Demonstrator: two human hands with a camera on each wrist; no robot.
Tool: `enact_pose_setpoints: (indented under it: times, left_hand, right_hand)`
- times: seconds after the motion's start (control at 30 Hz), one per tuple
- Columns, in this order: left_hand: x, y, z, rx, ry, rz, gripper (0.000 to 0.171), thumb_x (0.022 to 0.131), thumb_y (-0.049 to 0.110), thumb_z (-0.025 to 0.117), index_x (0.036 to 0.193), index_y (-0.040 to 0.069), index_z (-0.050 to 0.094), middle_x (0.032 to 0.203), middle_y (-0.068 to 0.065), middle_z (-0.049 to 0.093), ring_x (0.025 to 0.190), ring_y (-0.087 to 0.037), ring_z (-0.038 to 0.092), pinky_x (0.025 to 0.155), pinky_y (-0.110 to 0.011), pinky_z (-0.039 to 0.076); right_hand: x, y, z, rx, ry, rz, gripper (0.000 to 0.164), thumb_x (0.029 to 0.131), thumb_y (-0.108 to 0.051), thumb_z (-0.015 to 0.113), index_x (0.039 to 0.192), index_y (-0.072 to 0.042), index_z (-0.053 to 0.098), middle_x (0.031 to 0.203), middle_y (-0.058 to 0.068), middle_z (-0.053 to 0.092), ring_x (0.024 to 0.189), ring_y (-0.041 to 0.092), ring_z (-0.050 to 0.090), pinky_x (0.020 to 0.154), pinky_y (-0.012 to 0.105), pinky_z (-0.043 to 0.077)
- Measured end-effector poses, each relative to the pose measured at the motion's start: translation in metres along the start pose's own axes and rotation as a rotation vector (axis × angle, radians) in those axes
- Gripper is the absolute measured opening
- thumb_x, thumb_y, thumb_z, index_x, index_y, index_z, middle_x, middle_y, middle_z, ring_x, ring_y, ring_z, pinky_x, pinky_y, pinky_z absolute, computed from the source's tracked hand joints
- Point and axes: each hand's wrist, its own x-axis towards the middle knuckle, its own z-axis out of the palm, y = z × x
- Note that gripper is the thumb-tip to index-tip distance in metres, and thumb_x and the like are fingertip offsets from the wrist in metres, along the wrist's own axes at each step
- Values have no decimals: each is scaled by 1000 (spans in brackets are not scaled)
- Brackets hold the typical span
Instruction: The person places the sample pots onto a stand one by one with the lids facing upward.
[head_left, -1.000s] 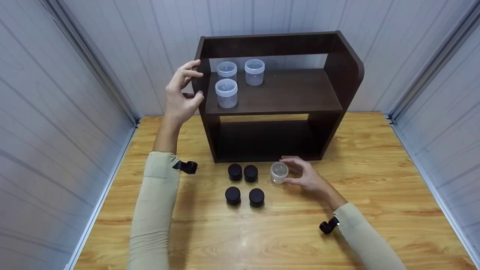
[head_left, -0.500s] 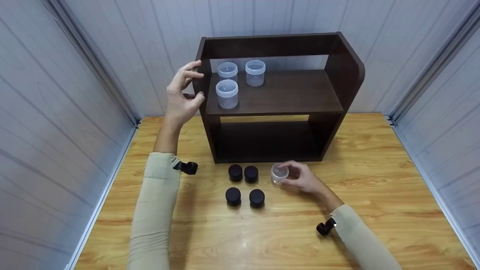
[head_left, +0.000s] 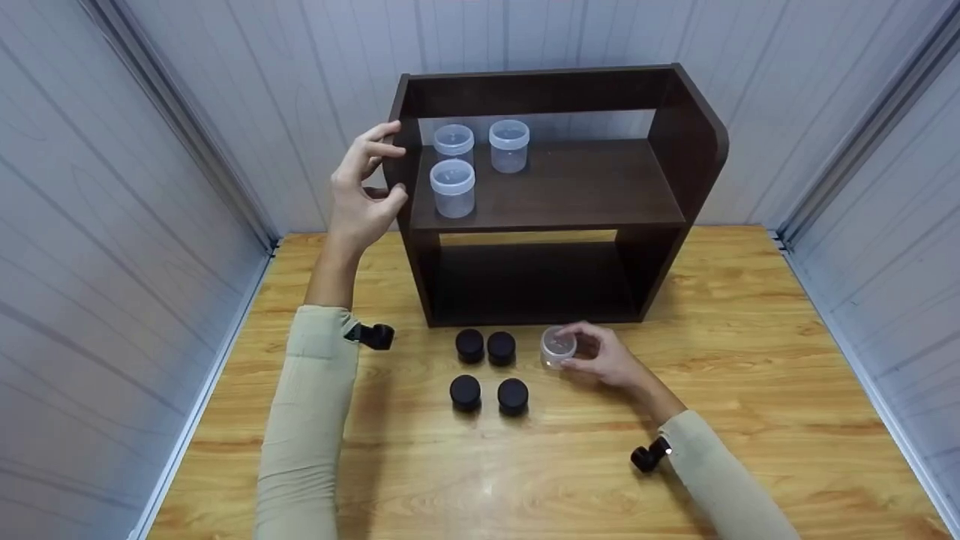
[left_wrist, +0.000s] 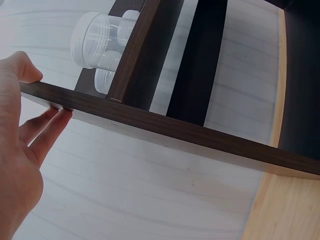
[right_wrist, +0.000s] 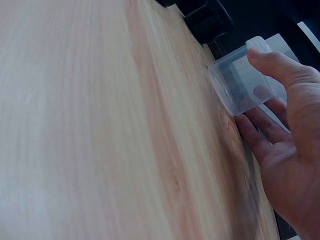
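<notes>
My left hand (head_left: 361,191) grips the left side panel of a dark brown wooden shelf (head_left: 592,187). In the left wrist view the thumb lies on the panel's inner side (left_wrist: 90,103), with fingers on its outer face. Down on the table, my right hand (head_left: 613,358) holds a clear plastic jar (head_left: 553,351) in front of the shelf's lower right. The right wrist view shows the thumb at the jar's rim and fingers round its far side (right_wrist: 232,82). Three translucent jars stand upright on the upper shelf: front left (head_left: 453,191), back left (head_left: 454,139) and further right (head_left: 509,148).
Several small black round containers stand left of the held jar, including a back one (head_left: 501,349) and a front one (head_left: 513,396). The wood-grain table (head_left: 487,480) is bounded by pale panel walls (head_left: 885,187). The lower compartment (head_left: 532,281) faces forward.
My right hand has shifted slightly left, and its fingers have moved from beside the clear jar onto its rim. The left hand and the jars on the shelf have stayed put.
</notes>
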Motion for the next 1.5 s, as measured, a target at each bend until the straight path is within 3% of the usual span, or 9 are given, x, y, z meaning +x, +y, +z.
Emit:
enact_pose_setpoints:
  times: [0.27, 0.47, 0.77, 0.87, 1.07, 1.13, 1.3, 1.37, 1.5]
  left_hand:
    - [0, 0, -1, 18, -17, -4, 37, 85, -14, 65, 121, -6, 71, 159, -20, 66, 151, -27, 62, 83, -14, 64]
    - [0, 0, -1, 33, -14, 9, 36, 87, -14, 67, 122, -6, 71, 160, -20, 66, 152, -27, 61, 82, -15, 62]
    - [0, 1, -2, 38, -19, 10, 36, 86, -13, 66, 120, -5, 72, 159, -20, 66, 153, -27, 61, 103, -21, 62]
    - [0, 1, -3, 31, -17, 17, 36, 86, -12, 66, 120, -5, 72, 158, -20, 67, 153, -27, 61, 108, -26, 61]
    - [0, 1, -1, 34, -16, 16, 36, 86, -12, 66, 120, -4, 72, 158, -21, 67, 154, -28, 60, 121, -50, 58]
    - [0, 1, 0, 35, -17, 8, 36, 86, -13, 66, 120, -4, 72, 159, -20, 67, 155, -28, 59, 120, -46, 59]
    - [2, 2, -1, 21, -10, -16, 36, 86, -13, 65, 120, -6, 72, 160, -19, 66, 153, -27, 61, 89, -17, 64]
    - [2, 2, -1, 15, -8, -22, 36, 86, -13, 66, 121, -6, 71, 160, -19, 66, 152, -27, 61, 78, -14, 64]
    - [0, 2, -1, 5, -3, -18, 36, 85, -13, 66, 121, -6, 71, 159, -21, 66, 150, -30, 62, 80, -13, 64]
  right_hand:
    - [-2, 1, 0, 14, 20, -14, 47, 92, 12, 83, 134, 21, 64, 141, 48, 63, 119, -2, 71, 105, 15, 57]
    - [-2, -8, -4, -8, 6, 26, 46, 94, 9, 83, 135, 18, 66, 143, 47, 63, 117, -1, 72, 104, 16, 58]
    - [-2, -30, -11, -88, -49, 76, 44, 97, 1, 84, 137, 10, 70, 145, 37, 67, 120, 0, 70, 108, 21, 58]
    - [-1, -34, -12, -118, -52, 38, 42, 96, 1, 84, 135, 9, 71, 144, 36, 68, 121, -2, 69, 108, 23, 59]
    - [0, -47, -15, -157, -58, -49, 39, 94, 2, 85, 131, 7, 74, 140, 33, 73, 124, -2, 67, 110, 21, 57]
    - [0, -54, -15, -163, -60, -54, 39, 94, 2, 86, 131, 5, 75, 141, 32, 73, 126, -2, 67, 111, 21, 56]
    - [3, -71, -14, -130, -53, -48, 39, 93, 4, 86, 131, 6, 75, 143, 33, 71, 125, 0, 68, 100, 25, 65]
    - [3, -78, -15, -118, -48, -52, 40, 93, 5, 85, 131, 6, 75, 144, 34, 70, 125, 1, 69, 95, 26, 67]
    - [5, -92, -15, -107, -44, -76, 40, 93, 6, 85, 131, 5, 74, 145, 32, 70, 124, 4, 71, 96, 27, 67]
